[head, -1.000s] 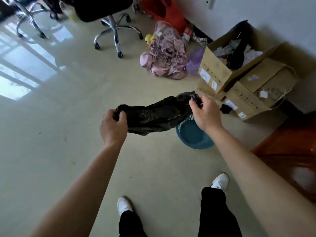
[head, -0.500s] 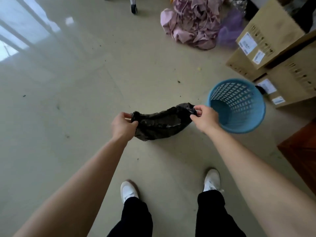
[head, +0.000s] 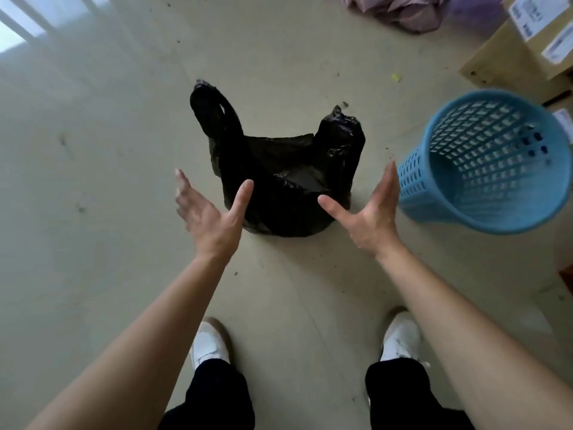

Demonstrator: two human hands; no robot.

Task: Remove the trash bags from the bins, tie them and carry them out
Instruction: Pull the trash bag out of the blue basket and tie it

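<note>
The black bag (head: 279,169) is seen resting on the floor (head: 93,212), just left of the blue bin (head: 483,162) and apart from it. Its mouth is slack and untied, and its two handle loops are stood up, one at the far left and one at the far right. The left hand (head: 207,218) and the right hand (head: 369,218) are held over the near side of the bag, one at each flank, fingers straight and spread, thumbs pointed inward. Nothing is grasped by either hand; whether the thumbs touch the plastic cannot be told. Cardboard boxes (head: 511,48) are placed beyond the bin, and a pink cloth (head: 400,10) is heaped at the top edge. White shoes (head: 207,342) are planted below.
</note>
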